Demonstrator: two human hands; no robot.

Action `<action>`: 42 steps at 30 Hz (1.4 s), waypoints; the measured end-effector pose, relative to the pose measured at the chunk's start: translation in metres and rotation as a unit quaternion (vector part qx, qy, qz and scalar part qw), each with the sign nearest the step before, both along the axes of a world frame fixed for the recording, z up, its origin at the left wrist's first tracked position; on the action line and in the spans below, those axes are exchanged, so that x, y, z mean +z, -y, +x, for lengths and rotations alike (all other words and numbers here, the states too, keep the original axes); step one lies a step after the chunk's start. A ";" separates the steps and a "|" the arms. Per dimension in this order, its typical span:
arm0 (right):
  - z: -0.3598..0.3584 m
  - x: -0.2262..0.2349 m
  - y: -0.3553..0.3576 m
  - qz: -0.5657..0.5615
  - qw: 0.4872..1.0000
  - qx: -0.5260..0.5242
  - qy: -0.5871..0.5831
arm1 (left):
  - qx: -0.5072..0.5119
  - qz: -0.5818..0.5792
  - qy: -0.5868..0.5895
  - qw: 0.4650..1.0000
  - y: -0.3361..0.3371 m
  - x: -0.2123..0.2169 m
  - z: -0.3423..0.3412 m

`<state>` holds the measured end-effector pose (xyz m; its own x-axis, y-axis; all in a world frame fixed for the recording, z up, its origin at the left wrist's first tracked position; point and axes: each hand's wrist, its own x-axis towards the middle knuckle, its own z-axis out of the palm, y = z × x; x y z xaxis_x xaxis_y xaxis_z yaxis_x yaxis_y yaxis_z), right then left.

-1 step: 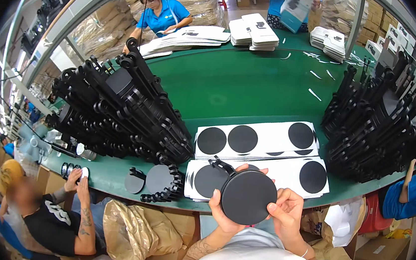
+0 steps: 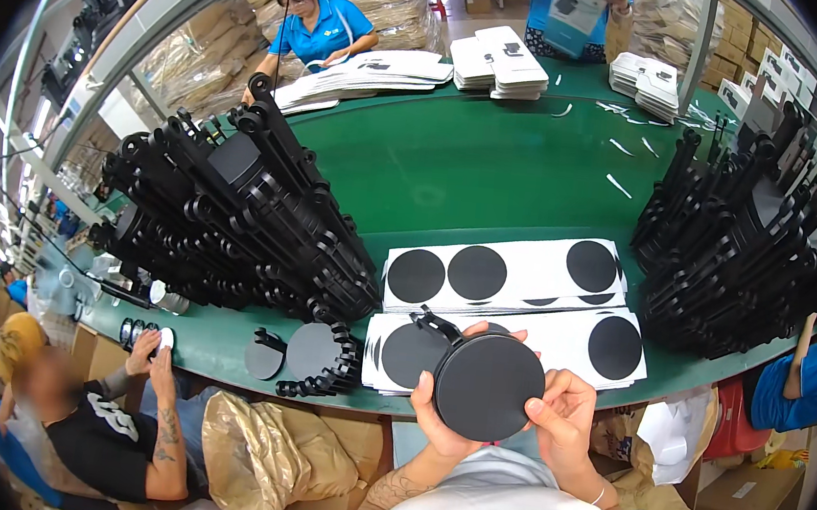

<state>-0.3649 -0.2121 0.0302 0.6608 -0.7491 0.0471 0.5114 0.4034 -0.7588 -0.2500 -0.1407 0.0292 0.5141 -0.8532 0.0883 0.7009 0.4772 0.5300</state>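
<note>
A round black stand base with a short hinged black arm is held up in front of me, its flat face toward me. My left hand is wrapped round it from below and behind, with the thumb at the left rim and fingertips showing past the upper edge. At the lower right rim, my right hand pinches the base, thumb on the face and the other fingers curled. Just beyond lie two stacks of white sheets bearing round black stickers. My hands partly cover the nearer stack.
Black stands are piled high at left and right on the green table. Smaller black parts lie left of the sheets. A co-worker sits at the left; others stand across the table by white flat packages.
Across the table, the standing co-worker's hands and the package they hold have shifted slightly. My hands and the stand base stay in place.
</note>
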 end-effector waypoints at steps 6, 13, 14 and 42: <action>0.001 0.002 -0.002 -0.011 1.000 -0.010 -0.005 | 0.001 0.004 0.022 1.000 -0.001 0.003 0.000; -0.001 0.001 -0.004 -0.050 0.998 -0.027 -0.030 | -0.013 -0.017 0.035 0.999 -0.002 -0.002 0.001; -0.001 0.000 -0.004 -0.049 0.998 -0.028 -0.030 | -0.012 -0.028 0.045 0.999 -0.001 -0.002 0.002; 0.021 -0.047 0.057 -0.425 0.789 -0.260 -0.359 | 0.510 0.220 0.430 0.712 -0.177 0.053 0.124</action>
